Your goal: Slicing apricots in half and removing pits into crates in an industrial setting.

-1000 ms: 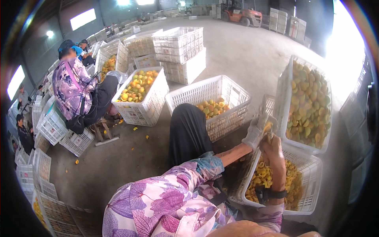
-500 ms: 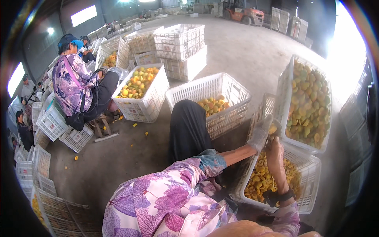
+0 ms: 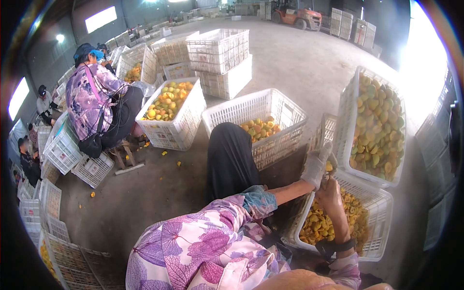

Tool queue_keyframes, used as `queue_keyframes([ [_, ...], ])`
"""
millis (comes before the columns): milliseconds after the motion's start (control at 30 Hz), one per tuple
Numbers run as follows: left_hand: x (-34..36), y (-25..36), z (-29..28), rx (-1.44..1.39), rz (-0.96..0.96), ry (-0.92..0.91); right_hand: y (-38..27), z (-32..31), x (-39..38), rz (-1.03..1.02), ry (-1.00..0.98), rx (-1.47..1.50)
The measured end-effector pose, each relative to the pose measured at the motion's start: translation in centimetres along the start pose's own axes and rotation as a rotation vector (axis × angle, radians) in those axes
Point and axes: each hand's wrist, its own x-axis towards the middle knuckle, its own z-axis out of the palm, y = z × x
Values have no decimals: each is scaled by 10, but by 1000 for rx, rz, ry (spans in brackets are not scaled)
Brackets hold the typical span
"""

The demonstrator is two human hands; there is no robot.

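Note:
My left hand (image 3: 315,166), in a pale glove, is closed on a small yellow fruit (image 3: 329,166). Just below it my bare right hand (image 3: 329,195) grips a small dark tool (image 3: 326,178) against the fruit; the tool's shape is hard to make out. Both hands are over a white crate (image 3: 384,227) holding many yellow, cut fruit pieces (image 3: 311,225). Beside it at upper right stands a tall crate (image 3: 347,125) filled with green-yellow fruit halves (image 3: 374,125).
Crates of fruit (image 3: 169,133) (image 3: 285,145) and stacked crates (image 3: 217,46) stand ahead. A co-worker (image 3: 92,106) in a floral top sits at left, others behind. An orange forklift (image 3: 290,17) is at the back. Fruit scraps dot the concrete floor (image 3: 154,188).
My right wrist has shifted slightly left and both hands have turned a little at the fruit. The co-worker in the floral top has moved their head and arms; people farther left have shifted.

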Motion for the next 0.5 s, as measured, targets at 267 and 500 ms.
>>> queue_keyframes([
  [267, -4, 18, -2, -26, -116, -227, -70, -48, -16, 383, -383, 730],
  [500, 36, -7, -9, -674, -740, -157, -25, -88, -18, -307, -188, -403],
])
